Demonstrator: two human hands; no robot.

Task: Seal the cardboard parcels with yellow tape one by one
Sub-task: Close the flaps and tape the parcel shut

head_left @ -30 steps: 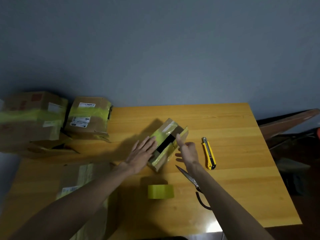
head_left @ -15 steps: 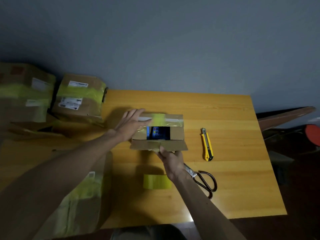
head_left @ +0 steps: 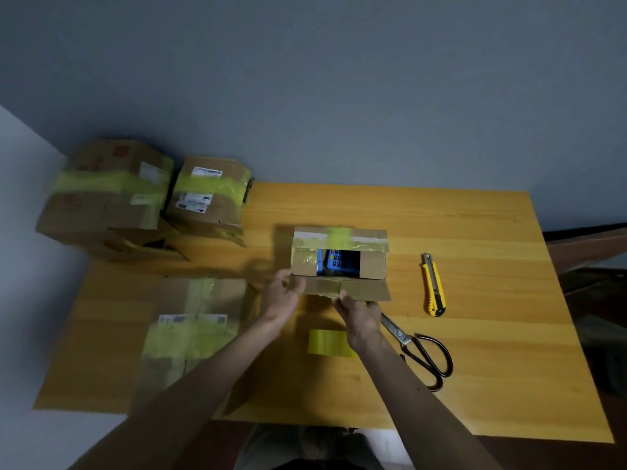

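Note:
A small cardboard parcel [head_left: 373, 266] lies open-topped at the middle of the wooden table [head_left: 475, 351]; a blue device with a keypad shows through the gap between its side flaps. Old yellow tape crosses its far flap. The near flap [head_left: 359, 291] hangs toward me. My left hand [head_left: 281, 296] pinches the flap's left end. My right hand [head_left: 358, 312] grips the flap's near edge at its middle. A roll of yellow tape [head_left: 327, 342] lies just in front of the parcel, partly behind my right wrist.
Scissors [head_left: 420, 351] lie right of my right arm, and a yellow utility knife [head_left: 433, 284] further right. Two taped parcels [head_left: 112, 195] [head_left: 212, 198] stand at the back left. A flat taped parcel [head_left: 193, 327] lies at the near left, under my left forearm.
The parcel was turned from a diagonal tilt to lie square on the table. My left hand moved from its far left corner to the near flap, joining my right hand there.

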